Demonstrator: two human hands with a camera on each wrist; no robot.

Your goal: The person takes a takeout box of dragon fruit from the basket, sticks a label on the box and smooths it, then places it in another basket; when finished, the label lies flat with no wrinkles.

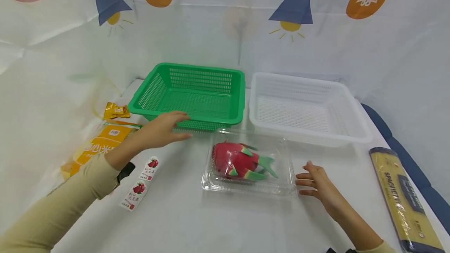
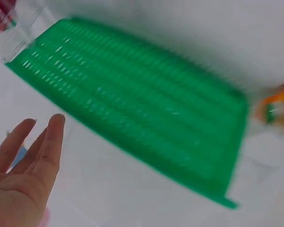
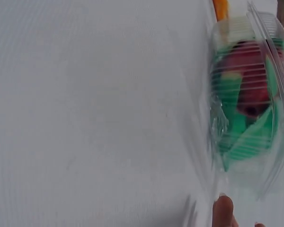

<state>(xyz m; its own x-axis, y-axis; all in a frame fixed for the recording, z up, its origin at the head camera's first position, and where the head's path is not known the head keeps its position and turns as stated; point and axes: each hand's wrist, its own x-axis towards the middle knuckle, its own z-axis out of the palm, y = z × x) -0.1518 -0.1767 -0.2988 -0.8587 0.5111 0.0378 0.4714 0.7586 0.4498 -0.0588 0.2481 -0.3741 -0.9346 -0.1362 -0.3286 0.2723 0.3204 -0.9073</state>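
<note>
A red dragon fruit [image 1: 233, 161] with green leaf tips lies inside a clear plastic box [image 1: 281, 184] whose lid is down, in the middle of the table. Just right of the box, my right hand [image 1: 318, 184] has its fingers spread toward the box's side and holds nothing. In the right wrist view its fingertips [image 3: 222, 213] show below the box. My left hand [image 1: 163, 130] hovers at the front rim of the green basket [image 1: 190, 118], fingers extended and nothing in them. The left wrist view shows that hand's fingers loosely spread beside the basket.
A white basket [image 1: 313, 134] stands right of the green one. Two dragon fruit stickers [image 1: 138, 190] lie at the left, near a yellow food bag [image 1: 105, 139] and a small gold packet [image 1: 116, 110]. A spaghetti pack [image 1: 404, 198] lies along the right edge.
</note>
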